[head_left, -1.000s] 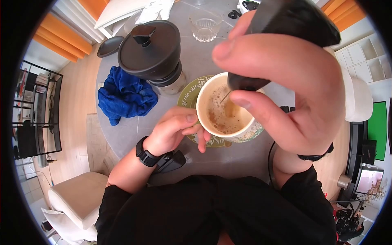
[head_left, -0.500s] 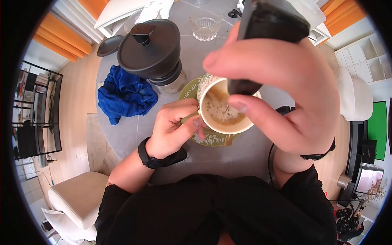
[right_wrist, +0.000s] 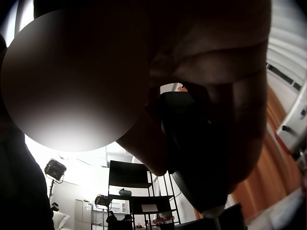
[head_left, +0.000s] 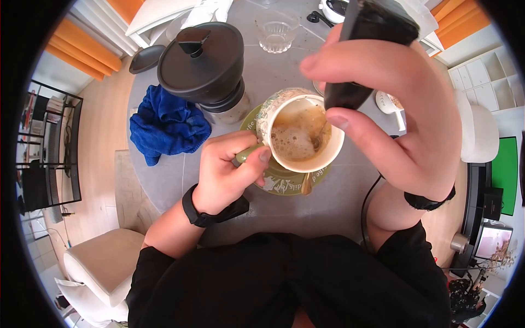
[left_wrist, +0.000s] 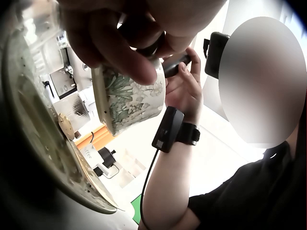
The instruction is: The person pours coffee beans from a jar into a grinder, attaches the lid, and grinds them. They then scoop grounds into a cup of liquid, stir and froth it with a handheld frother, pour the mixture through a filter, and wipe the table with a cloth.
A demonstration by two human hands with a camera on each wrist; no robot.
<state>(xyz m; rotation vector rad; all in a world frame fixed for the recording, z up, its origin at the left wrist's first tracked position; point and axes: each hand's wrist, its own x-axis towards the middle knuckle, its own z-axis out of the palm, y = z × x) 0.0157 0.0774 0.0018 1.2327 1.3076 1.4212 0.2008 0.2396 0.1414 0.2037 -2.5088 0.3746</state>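
My left hand [head_left: 227, 169] grips the green handle of a floral mug [head_left: 278, 99], fingers curled round it. The mug tips toward me in the head view, showing foamy light brown coffee [head_left: 295, 134] inside. In my right hand [head_left: 429, 134], finger and thumb hold a black handheld milk frother [head_left: 353, 94], its thin metal wand reaching down into the coffee. The left wrist view shows the mug's flowered side and, beyond, the right hand. Below the mug lies a green lettered saucer [head_left: 281, 186], with a small spoon [head_left: 307, 183] on it.
Left of the mug stands a black lidded grinder-like container [head_left: 202, 65] on a glass base, beside a crumpled blue towel [head_left: 167, 126]. A clear glass [head_left: 276, 35] is farther back. A white coffee cup [head_left: 388, 102] shows behind the right hand.
The mug has tilted and turned, and more of its far outer wall shows. My left fingers now wrap its handle more fully. The frother moved left, then back right, staying in the mug.
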